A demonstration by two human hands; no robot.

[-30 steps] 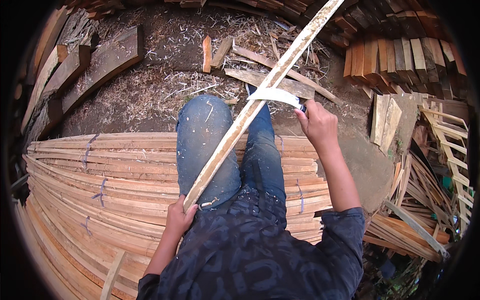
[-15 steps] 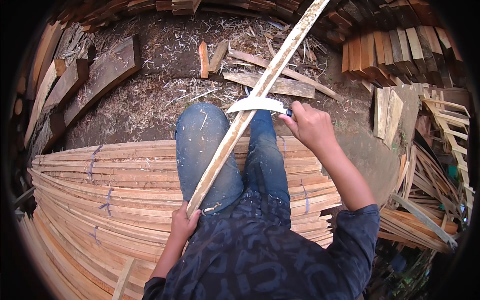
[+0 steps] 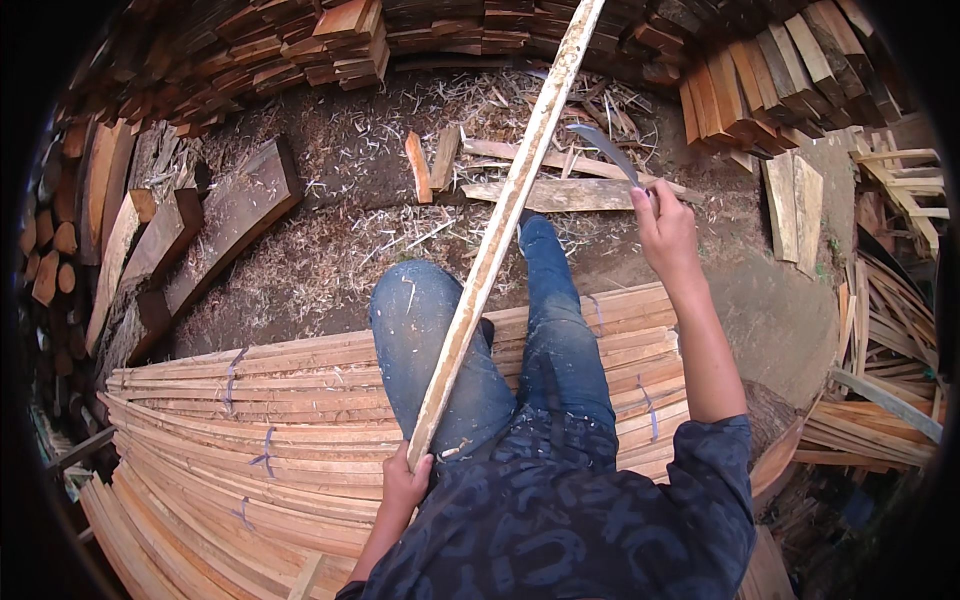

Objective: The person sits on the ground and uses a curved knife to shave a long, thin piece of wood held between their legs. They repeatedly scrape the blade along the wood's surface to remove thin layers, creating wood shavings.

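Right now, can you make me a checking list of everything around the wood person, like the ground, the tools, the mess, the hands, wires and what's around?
Surface: dirt ground strewn with shavings.
Job's things: long slat tilted over the knees; curved blade raised beside it, apart.
Clutter: offcuts, thick planks.
Grip: left hand holds the slat's near end; right hand holds the blade.
Cables: nothing seen.
Surroundings: bundled slats under the legs, stacked blocks behind.

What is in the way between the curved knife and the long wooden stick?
Nothing visible. The right hand holds the curved grey blade raised beside the long pale wooden slat, apart from it, with open air between. The left hand grips the slat's lower end.
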